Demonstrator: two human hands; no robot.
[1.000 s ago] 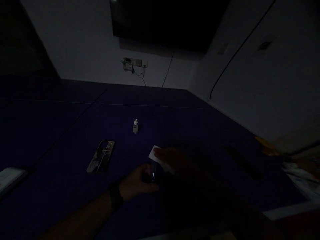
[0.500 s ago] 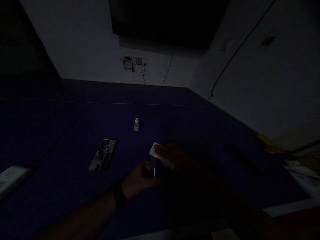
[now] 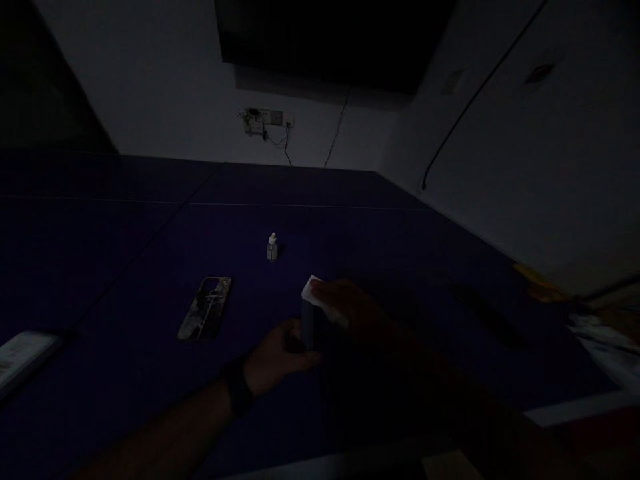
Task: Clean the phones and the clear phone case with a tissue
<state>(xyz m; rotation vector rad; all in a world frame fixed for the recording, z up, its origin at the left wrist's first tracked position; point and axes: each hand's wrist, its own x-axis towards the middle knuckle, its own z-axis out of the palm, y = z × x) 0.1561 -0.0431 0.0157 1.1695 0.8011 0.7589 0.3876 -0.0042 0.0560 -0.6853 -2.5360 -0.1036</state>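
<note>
In dim light, my left hand point(image 3: 280, 353), with a dark band at the wrist, grips a dark, flat phone point(image 3: 307, 327) by its lower part, holding it tilted up on edge. My right hand point(image 3: 347, 303) presses a white wiping cloth point(image 3: 311, 291) against the phone's upper part; its fingers lie over the cloth and are partly lost in shadow. A patterned phone case point(image 3: 206, 308) lies to the left of my hands. Beyond them stands a small bottle with a white dropper top point(image 3: 272, 248).
A white box point(image 3: 25, 357) sits at the left edge of the dark blue table point(image 3: 240, 220). On the right lie a dark long object point(image 3: 487, 315), a yellow item point(image 3: 540, 283) and some white things point(image 3: 600, 340). A screen point(image 3: 330, 40) and sockets point(image 3: 267, 119) are on the wall.
My right hand and the cloth have shifted slightly up along the phone. The phone has turned a little, showing more of its flat side. My left hand keeps its hold.
</note>
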